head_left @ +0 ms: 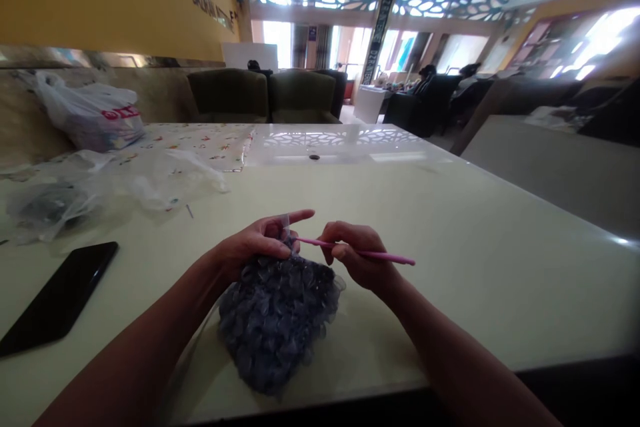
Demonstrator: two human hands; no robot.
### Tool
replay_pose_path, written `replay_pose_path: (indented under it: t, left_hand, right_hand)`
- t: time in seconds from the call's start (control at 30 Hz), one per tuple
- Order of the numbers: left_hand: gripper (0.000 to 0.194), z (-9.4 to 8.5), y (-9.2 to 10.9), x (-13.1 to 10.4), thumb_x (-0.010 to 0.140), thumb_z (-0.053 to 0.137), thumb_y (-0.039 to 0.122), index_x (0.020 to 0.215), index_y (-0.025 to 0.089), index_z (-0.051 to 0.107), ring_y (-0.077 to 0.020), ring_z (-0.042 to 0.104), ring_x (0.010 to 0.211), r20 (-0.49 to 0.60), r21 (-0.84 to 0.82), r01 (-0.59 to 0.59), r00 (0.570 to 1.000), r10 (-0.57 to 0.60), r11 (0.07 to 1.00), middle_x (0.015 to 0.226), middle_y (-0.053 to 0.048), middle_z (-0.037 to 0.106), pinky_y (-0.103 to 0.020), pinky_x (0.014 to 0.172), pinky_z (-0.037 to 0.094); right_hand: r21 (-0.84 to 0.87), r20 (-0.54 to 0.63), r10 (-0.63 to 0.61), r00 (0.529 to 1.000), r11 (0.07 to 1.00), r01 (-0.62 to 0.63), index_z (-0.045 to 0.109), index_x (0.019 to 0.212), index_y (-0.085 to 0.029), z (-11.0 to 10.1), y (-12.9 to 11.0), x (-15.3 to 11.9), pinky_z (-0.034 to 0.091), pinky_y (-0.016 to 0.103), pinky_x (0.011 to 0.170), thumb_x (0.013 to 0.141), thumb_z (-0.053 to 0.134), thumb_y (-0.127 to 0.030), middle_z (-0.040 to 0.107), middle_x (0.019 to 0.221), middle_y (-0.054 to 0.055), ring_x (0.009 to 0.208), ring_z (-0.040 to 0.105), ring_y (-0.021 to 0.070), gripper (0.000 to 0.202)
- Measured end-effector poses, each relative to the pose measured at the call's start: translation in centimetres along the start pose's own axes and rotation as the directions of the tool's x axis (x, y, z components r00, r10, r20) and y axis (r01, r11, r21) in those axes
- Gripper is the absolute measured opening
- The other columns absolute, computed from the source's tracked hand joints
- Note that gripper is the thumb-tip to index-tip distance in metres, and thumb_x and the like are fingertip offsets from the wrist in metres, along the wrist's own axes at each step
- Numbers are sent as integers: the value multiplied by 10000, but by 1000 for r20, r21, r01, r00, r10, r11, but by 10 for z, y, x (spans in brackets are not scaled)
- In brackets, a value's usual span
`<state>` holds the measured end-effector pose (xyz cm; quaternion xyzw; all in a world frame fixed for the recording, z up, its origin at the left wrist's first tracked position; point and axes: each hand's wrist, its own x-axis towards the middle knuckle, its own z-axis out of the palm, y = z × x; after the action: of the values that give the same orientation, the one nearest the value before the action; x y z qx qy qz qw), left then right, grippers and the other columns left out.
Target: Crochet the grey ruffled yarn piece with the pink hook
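Positions read by clock face, centred on the dark ruffled piece.

Item: dark ruffled piece, blue-grey, covered in small loops, narrowing toward 6 o'clock; placed low in view, in front of the person. Whether its lower end rests on the worktop cannot be told.

Left hand: at 12 o'clock, thumb and fingers pinching the upper edge of the piece; index finger extended toward 3 o'clock, a translucent ribbon passing over it.

Right hand: at 2 o'clock, closed around a slim pink stick. One end meets the top of the piece beside the left thumb; the detail of that tip is too small to tell.

Phone, black: at 9 o'clock, lying flat, screen dark.

Clear bag: at 10 o'clock, dark contents.

Crumpled translucent plastic: between 10 and 11 o'clock; a thin short rod just beside it.

White carrier bag, red lettering: between 10 and 11 o'clock, farther off, full.

Patterned cover: at 11 o'clock, spread over the far worktop.

Armchairs, dark green: two, around 12 o'clock, beyond the worktop.

Seated people: at 1 o'clock, in the background, near a white desk.
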<state>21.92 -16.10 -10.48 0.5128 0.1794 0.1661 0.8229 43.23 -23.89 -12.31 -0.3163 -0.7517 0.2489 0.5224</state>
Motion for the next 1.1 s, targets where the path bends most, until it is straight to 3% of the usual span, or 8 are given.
replay_pose_path:
  t: [0.17,0.3,0.47,0.67,0.8,0.93,1.0,1.1]
  left_hand:
    - [832,-6,1,-2,655,728,89,1443,184,477,-125,549,715,85,-39,18,996,-15,999,793,-21,615,-223,634,447]
    - [779,-8,-1,-1,643,719,81,1397,133,531,-138,553,741,115,-41,10,993,-5,999,782,-17,590,-243,663,456]
    - [798,-8,-3,-1,674,718,115,1436,142,481,-138,536,724,152,-35,6,988,0,999,786,-28,595,-250,646,431]
    - [871,-3,-5,0,684,717,168,1491,230,395,-104,476,591,240,-24,75,969,-67,997,758,-13,603,-227,549,364]
    - [828,-4,-3,-1,653,731,148,1441,193,480,-123,531,675,169,-37,30,985,-23,999,775,-14,607,-245,622,421]
    - [708,1,-5,1,655,760,125,1342,182,598,-121,557,707,96,19,-5,995,3,1000,793,-1,607,-231,638,440]
    - [657,8,-9,3,686,770,134,1320,215,620,-128,582,757,52,84,-25,998,20,996,844,-4,641,-236,698,456]
    - [643,20,-16,7,685,798,145,1300,238,633,-179,612,927,-40,181,-53,997,61,982,988,-25,690,-289,862,449]
  right_hand:
    - [7,93,-48,994,999,48,591,731,-153,-9,-4,5,382,231,554,956,534,-506,539,640,-7,556,463,90,422]
    - [71,167,13,986,997,-25,603,723,-145,-15,-6,6,406,226,543,963,517,-499,561,628,5,560,498,97,436]
    - [78,140,18,990,997,-29,612,732,-143,-15,-6,4,419,227,543,954,537,-493,576,627,7,566,514,101,421]
    - [69,85,-76,994,995,70,608,720,-140,-9,-9,6,406,232,561,934,546,-542,581,653,11,582,509,96,459]
    - [43,122,-57,991,998,53,608,707,-144,-14,-11,6,405,226,552,954,543,-496,575,639,8,569,501,91,435]
    - [193,141,15,990,980,-42,602,744,-138,-9,-9,4,468,235,550,978,471,-525,600,606,14,556,567,110,471]
    - [122,88,-14,996,993,3,575,745,-146,-1,-7,3,468,229,535,967,452,-570,597,621,10,559,571,110,494]
    - [-288,25,-215,976,934,213,557,718,-161,10,-3,2,450,222,548,935,465,-619,591,652,6,597,568,111,515]
